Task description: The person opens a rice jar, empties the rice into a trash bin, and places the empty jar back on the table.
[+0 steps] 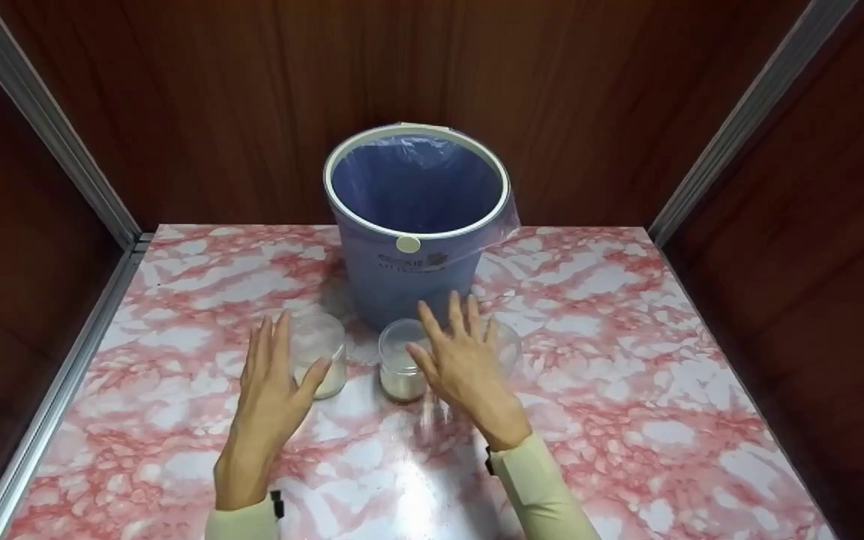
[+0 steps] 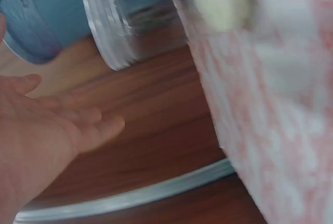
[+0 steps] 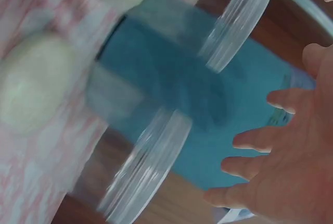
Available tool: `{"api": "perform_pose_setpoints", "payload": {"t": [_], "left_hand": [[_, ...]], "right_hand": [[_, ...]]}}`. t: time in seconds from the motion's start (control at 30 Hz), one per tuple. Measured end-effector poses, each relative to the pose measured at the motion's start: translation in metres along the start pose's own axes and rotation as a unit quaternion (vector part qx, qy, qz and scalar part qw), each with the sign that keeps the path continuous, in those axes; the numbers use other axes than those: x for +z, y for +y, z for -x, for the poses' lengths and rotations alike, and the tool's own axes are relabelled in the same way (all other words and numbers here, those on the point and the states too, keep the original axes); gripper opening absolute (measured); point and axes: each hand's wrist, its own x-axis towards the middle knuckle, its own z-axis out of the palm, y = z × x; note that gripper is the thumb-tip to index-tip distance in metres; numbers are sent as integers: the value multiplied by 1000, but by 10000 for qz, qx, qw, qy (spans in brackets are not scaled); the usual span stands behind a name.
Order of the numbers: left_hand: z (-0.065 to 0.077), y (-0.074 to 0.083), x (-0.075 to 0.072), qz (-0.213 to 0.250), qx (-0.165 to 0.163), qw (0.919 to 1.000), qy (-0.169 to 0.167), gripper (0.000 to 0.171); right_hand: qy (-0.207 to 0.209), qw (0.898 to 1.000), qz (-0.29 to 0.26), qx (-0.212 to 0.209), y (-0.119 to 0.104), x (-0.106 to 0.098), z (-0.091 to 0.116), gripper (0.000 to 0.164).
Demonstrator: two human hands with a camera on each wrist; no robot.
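Observation:
A clear jar (image 1: 318, 345) with a clear lid and a pale layer at its bottom stands beside my left hand (image 1: 271, 394). That hand is held with straight fingers, the thumb overlapping the jar's near side in the head view. A second such jar (image 1: 402, 375) stands in the middle. My right hand (image 1: 469, 367), fingers spread, is above and to its right. Behind that hand shows a clear round edge (image 1: 508, 351), mostly hidden; its kind is unclear. In the right wrist view two lidded jars (image 3: 145, 166) appear apart from the palm (image 3: 302, 172).
Behind the jars stands a blue bin (image 1: 417, 281) with a white rim and a clear plastic liner. The table (image 1: 627, 420) has a red and white marbled top. Brown wood panels (image 1: 589, 112) with metal edge strips enclose the back and both sides.

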Motion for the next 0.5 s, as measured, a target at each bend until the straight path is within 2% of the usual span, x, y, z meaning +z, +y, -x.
{"api": "perform_pose_setpoints", "payload": {"t": [0.1,0.2,0.33,0.5], "left_hand": [[4,-14,0,390,-10,9992,108,86],[6,-24,2,655,-174,9977,49,92],[5,-34,9,962,-480,9939,-242,97],[2,-44,20,1232,-786,9880,-506,103]], "right_hand": [[346,9987,-174,-319,-9,1,-4,59],[835,9935,-351,-694,-17,3,-9,56],[1367,9837,-426,-1089,-25,4,-15,52],[1466,9774,-620,-1391,-37,5,-22,49]]}}
